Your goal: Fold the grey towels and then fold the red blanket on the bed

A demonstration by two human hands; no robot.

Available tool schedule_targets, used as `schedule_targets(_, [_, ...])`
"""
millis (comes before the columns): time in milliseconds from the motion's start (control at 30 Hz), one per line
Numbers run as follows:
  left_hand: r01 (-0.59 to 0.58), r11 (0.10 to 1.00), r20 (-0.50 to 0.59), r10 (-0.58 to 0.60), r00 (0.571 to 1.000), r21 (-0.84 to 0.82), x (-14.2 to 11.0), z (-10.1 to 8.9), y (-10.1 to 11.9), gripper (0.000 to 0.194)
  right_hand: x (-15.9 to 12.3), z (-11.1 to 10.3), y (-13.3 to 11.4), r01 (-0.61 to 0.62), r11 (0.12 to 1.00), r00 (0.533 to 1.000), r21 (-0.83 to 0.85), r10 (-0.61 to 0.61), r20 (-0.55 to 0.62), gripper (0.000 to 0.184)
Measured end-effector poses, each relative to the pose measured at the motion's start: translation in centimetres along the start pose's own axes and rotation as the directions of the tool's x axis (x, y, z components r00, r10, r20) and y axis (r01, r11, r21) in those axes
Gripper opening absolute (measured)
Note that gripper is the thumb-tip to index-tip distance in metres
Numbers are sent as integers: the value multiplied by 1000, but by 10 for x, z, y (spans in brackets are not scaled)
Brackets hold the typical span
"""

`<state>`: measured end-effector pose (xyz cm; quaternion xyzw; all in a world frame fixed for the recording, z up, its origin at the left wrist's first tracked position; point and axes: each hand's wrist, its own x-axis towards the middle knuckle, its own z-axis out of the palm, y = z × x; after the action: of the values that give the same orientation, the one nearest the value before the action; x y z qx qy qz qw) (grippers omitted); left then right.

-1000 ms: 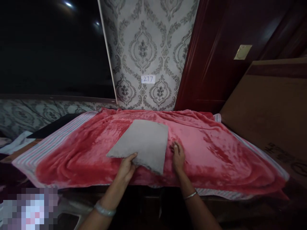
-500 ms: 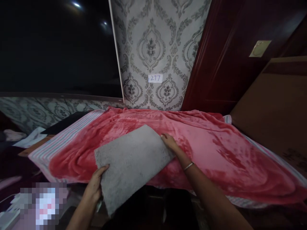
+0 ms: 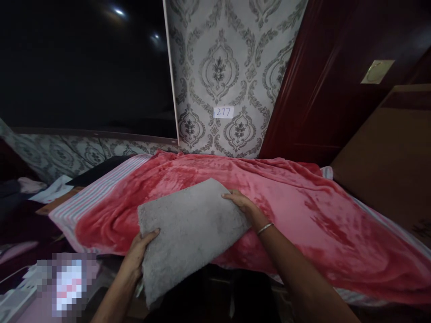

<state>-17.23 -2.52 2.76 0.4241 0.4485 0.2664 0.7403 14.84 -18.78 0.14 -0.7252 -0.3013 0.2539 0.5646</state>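
Note:
A folded grey towel is held between both my hands, lifted and tilted over the near edge of a red plush blanket. My left hand grips the towel's near left edge, thumb on top. My right hand clasps its far right edge, fingers curled round it. Each wrist wears a bangle. The towel's lower corner hangs past the blanket's front edge.
The blanket lies over a striped sheet on a raised surface. Patterned wallpaper with a label reading 277 is behind, a dark screen at left, a dark red door and a brown board at right. Clutter lies at lower left.
The towel lay flat on the blanket a second ago. Both hands took its edges, lifted it and swung it toward me and leftward; the view has shifted left.

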Motion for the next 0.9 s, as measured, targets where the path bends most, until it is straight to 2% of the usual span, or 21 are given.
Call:
schedule_targets(100, [3, 999, 90, -6, 996, 39, 3, 10, 15, 27, -19, -12, -5, -23, 997, 998, 70, 19, 53, 36])
schedule_targets(167, [20, 998, 168, -30, 985, 60, 10, 24, 25, 28, -31, -25, -8, -30, 992, 999, 120, 31, -11, 38])
schedule_targets(267, [31, 994, 299, -60, 952, 102, 27, 54, 39, 33, -51, -50, -10, -27, 968, 982, 249, 73, -174, 42])
schedule_targets(333, [-12, 984, 413, -63, 909, 176, 41, 80, 49, 38, -66, -66, -9, 14, 938, 956, 347, 89, -279, 45])
schedule_targets(433, [-145, 940, 572, -63, 818, 310, 68, 121, 63, 52, -92, -81, -1, 67, 893, 917, 446, 121, -380, 47])
schedule_targets(500, [-237, 892, 633, -68, 771, 385, 88, 145, 69, 60, -109, -82, 9, 51, 869, 908, 492, 165, -386, 47])
schedule_targets(600, [-297, 814, 668, -143, 731, 499, 116, 170, 69, 57, -128, -75, 30, -7, 841, 903, 541, 238, -358, 45])
schedule_targets(667, [-290, 767, 650, -210, 730, 573, 131, 174, 62, 49, -137, -70, 45, -37, 822, 910, 568, 262, -321, 44])
schedule_targets(733, [-273, 743, 619, -233, 750, 611, 142, 169, 54, 42, -141, -68, 57, -47, 802, 922, 596, 264, -284, 45])
schedule_targets(800, [-240, 763, 601, -233, 764, 601, 148, 156, 47, 40, -143, -69, 64, -56, 786, 932, 616, 262, -250, 46])
schedule_targets(900, [-129, 846, 582, -239, 777, 518, 147, 129, 42, 37, -142, -73, 67, -94, 770, 938, 631, 281, -203, 46])
